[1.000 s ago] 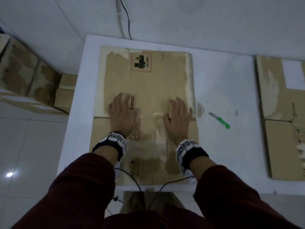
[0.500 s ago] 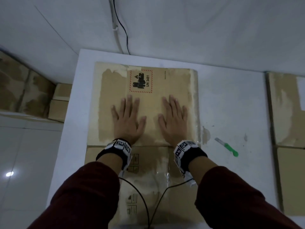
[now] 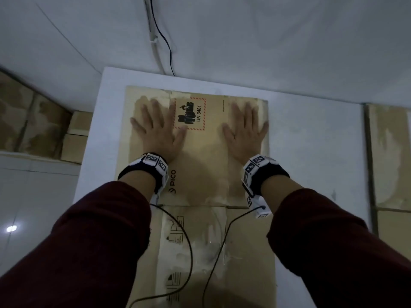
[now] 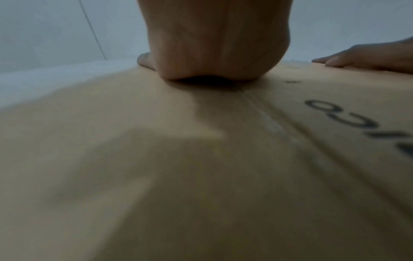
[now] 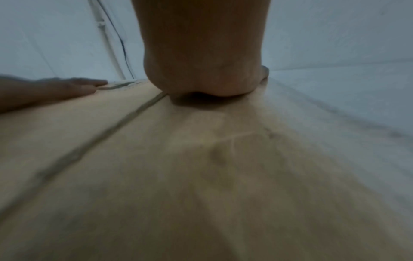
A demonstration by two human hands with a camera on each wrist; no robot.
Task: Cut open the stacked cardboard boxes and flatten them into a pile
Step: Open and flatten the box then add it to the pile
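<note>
A flattened brown cardboard box (image 3: 200, 165) lies on the white table (image 3: 311, 141), printed with a red-bordered UN 3481 label (image 3: 190, 114). My left hand (image 3: 155, 125) presses flat on its far left part, fingers straight and spread. My right hand (image 3: 245, 127) presses flat on its far right part, close to the right edge. In the left wrist view the heel of the left hand (image 4: 214, 44) bears on the cardboard (image 4: 178, 176). The right wrist view shows the right hand's heel (image 5: 201, 53) on the cardboard (image 5: 178, 176). The knife is out of view.
More flattened cardboard (image 3: 391, 165) lies at the table's right side. Taped boxes (image 3: 33, 121) stand stacked on the floor at the left. A black cable (image 3: 164, 36) runs down the wall behind the table. Wrist-camera cables (image 3: 189, 252) trail over the near cardboard.
Both hands have slid away from me across the cardboard and spread apart toward its far corners. The view has shifted, and the green-handled knife has left the frame.
</note>
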